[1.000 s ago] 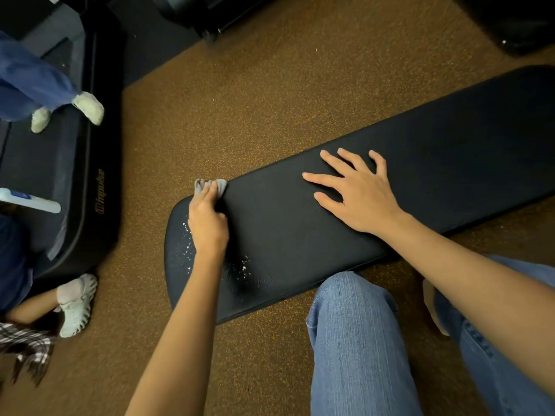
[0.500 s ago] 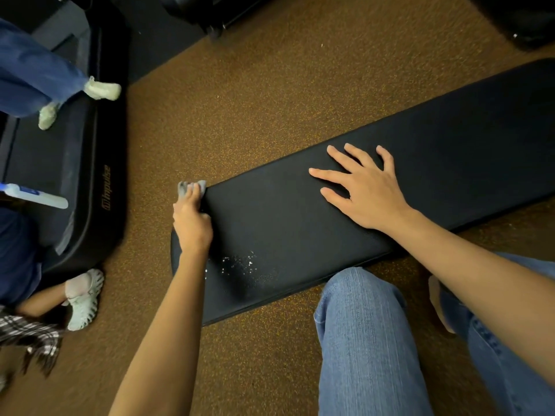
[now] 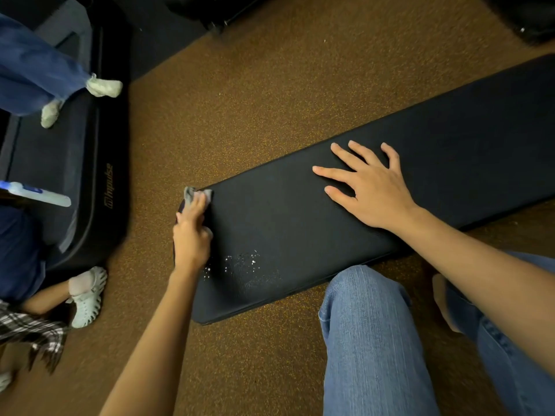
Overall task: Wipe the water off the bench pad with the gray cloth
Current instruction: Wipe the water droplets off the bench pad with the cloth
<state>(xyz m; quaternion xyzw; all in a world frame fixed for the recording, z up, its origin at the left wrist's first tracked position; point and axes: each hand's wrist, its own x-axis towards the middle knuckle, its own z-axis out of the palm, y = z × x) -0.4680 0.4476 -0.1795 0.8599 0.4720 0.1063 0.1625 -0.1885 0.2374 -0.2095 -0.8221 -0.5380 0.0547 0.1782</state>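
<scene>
On the bench pad, left hand grips the gray cloth at the far corner.
Right hand lies flat, fingers spread; water droplets beside the left wrist; treadmill and white shoe nearby.

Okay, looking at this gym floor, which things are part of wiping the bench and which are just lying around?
Part of the job:
gray cloth, held by the left hand
bench pad
water droplets
right hand, flat on the pad

Just there:
treadmill
spray bottle
</scene>
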